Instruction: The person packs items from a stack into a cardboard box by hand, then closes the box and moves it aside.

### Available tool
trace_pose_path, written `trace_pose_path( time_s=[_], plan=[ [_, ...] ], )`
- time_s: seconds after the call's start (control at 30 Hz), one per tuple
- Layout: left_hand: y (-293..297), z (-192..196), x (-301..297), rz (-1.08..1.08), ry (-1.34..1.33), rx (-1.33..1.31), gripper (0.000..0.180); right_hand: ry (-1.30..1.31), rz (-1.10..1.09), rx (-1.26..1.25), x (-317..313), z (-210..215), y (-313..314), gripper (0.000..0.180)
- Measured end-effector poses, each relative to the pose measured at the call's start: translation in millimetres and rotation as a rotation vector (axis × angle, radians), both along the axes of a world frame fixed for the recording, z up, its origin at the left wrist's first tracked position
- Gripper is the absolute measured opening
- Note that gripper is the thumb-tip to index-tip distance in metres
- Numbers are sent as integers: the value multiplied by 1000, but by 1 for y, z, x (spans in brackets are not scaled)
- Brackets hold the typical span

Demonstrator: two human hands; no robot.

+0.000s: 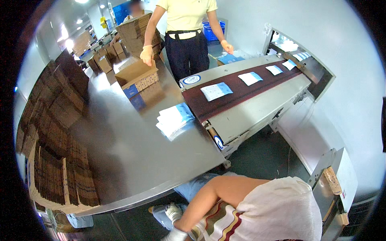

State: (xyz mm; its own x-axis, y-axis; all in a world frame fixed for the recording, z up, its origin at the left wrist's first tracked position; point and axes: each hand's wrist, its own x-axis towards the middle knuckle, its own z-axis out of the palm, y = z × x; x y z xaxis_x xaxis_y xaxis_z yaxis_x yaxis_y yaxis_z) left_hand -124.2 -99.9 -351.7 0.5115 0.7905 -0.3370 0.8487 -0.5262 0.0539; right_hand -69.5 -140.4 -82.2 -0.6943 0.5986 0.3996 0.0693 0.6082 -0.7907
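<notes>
At the bottom my bare right forearm bends down to a white-gloved right hand [176,235], cut off by the lower edge, so its fingers are hidden. Just above it, against the blue jeans on my lap, shows a second white knitted glove [173,212], seemingly my left hand; its fingers are partly covered and I cannot make out anything in them. Both are below the steel table's [132,176] edge. Nearest on the tabletop lies a fanned pile of white and blue packets [173,120], touched by no hand. More flat packets [217,91] lie spaced along the dark red conveyor belt [237,96].
Across the table a person in a yellow top [187,16] touches an open cardboard box [140,78] with one gloved hand. Stacks of flattened cartons [60,176] line the left side. The conveyor passes through a wall opening [301,60]. Blue crates [213,31] stand behind.
</notes>
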Motion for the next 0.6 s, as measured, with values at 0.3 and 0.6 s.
trace_pose_path(
  time_s=[0.3,0.6],
  plan=[
    [4,-1,-2,-17,48,-14,25,259,55,-48,8,40,-33,26],
    [1,-3,-2,-49,58,-26,24,364,50,-55,16,61,-54,25]
  ],
)
